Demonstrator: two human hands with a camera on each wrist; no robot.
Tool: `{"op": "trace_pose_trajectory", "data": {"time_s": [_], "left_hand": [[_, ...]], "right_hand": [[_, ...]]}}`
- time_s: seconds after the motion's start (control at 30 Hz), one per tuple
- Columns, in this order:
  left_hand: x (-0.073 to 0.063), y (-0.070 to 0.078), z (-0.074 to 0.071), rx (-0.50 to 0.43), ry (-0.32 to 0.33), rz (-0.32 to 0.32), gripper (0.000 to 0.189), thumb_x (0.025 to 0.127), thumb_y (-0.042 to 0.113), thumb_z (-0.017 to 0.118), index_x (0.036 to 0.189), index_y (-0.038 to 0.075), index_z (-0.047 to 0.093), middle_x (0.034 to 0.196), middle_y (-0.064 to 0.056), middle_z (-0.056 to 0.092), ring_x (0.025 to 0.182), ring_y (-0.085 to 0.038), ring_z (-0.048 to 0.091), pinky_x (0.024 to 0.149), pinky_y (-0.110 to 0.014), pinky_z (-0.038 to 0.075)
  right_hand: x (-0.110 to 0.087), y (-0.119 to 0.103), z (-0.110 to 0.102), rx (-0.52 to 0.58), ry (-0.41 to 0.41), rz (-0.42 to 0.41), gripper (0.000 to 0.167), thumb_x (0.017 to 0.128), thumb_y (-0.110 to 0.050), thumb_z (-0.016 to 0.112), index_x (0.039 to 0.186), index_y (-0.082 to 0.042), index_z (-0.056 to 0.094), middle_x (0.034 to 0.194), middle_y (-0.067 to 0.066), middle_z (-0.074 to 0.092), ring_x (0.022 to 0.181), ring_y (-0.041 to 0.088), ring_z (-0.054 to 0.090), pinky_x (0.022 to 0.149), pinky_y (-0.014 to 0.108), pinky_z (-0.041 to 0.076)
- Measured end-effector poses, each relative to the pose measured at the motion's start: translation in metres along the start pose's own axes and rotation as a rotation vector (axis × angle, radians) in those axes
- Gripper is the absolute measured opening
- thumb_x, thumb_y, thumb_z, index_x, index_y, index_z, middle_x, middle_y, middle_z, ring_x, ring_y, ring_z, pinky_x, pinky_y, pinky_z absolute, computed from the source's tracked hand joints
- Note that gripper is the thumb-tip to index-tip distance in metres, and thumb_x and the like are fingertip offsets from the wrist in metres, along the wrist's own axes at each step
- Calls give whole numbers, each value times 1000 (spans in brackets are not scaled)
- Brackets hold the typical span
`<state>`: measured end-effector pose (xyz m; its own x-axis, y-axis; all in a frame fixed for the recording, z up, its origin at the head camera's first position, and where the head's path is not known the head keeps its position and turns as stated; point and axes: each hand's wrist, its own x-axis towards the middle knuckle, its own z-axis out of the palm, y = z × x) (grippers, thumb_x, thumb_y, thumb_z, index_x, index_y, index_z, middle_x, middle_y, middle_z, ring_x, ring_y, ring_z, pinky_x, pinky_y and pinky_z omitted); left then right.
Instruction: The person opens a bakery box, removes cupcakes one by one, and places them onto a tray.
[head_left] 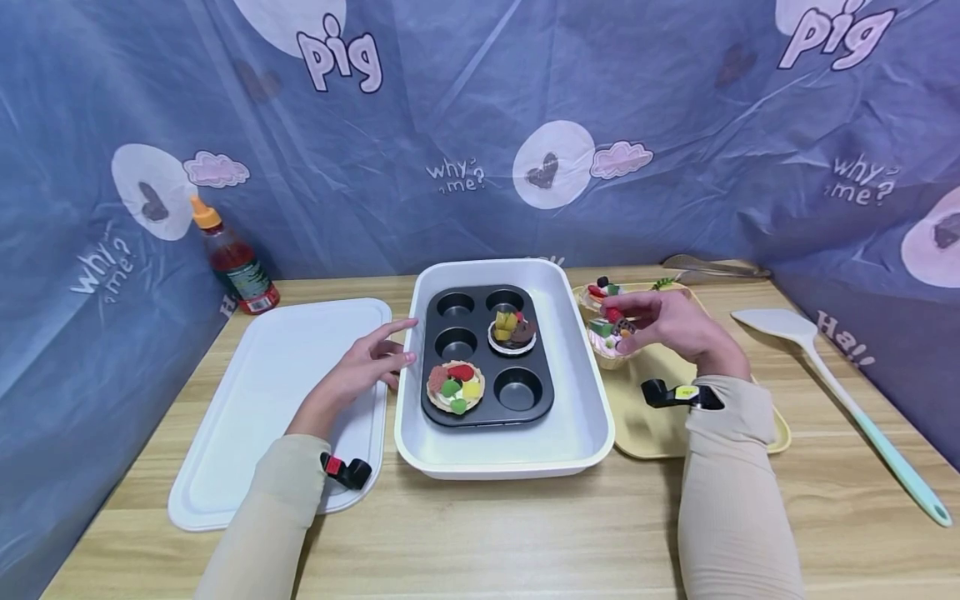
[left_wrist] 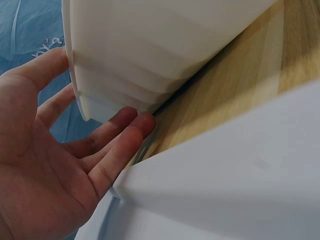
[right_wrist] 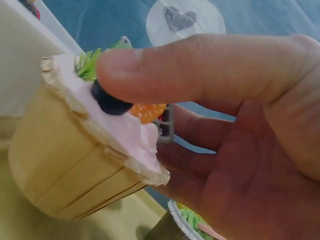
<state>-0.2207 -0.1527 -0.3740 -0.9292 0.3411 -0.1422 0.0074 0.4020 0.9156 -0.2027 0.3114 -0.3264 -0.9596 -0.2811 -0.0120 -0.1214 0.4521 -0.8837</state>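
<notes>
On the right, my right hand (head_left: 667, 325) pinches the topping of a cupcake (right_wrist: 70, 155) with pink cream, fruit pieces and a tan pleated cup. In the head view the cupcake overlaps the yellow tray (head_left: 660, 429), close to the right wall of a white bin (head_left: 502, 457). My left hand (head_left: 367, 358) touches the bin's left rim, its fingers spread along the outer wall. Inside the bin lies a dark muffin tin (head_left: 480, 333) with a fruit tart (head_left: 456, 387) at its front left and a chocolate-and-fruit cupcake (head_left: 513, 333) at its middle right.
A white tray (head_left: 255, 400) lies left of the bin, with a red sauce bottle (head_left: 243, 271) behind it. Another fruit-topped cake (head_left: 592, 293) sits at the yellow tray's back left. A spatula (head_left: 832, 383) lies at the far right, with tongs (head_left: 712, 267) at the back.
</notes>
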Motion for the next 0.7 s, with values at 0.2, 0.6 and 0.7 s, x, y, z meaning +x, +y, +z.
{"op": "trace_pose_trajectory", "data": {"time_s": [0.2,0.6,0.7], "left_hand": [[0,-1,1,2,1,-1,62,98,25,67,155,28,41,131,-22,54,104,-24,58,73,-28,60],[1,-1,0,0,0,-7,63,98,27,67,155,28,41,130,-21,54,105,-24,58,74,-28,60],[1,-1,0,1,-2,-7,63,98,28,68,155,28,41,131,-21,54,106,-25,57,75,-29,60]], "right_hand": [[3,4,1,-9,-51,25,78,68,1,88,139,4,56,131,9,68,100,1,68,87,16,53],[3,11,-1,-25,-75,24,80,67,1,88,140,5,56,133,17,65,105,3,65,90,15,51],[2,13,-3,-4,-79,17,79,68,2,87,140,6,55,131,12,67,105,3,65,89,16,52]]}}
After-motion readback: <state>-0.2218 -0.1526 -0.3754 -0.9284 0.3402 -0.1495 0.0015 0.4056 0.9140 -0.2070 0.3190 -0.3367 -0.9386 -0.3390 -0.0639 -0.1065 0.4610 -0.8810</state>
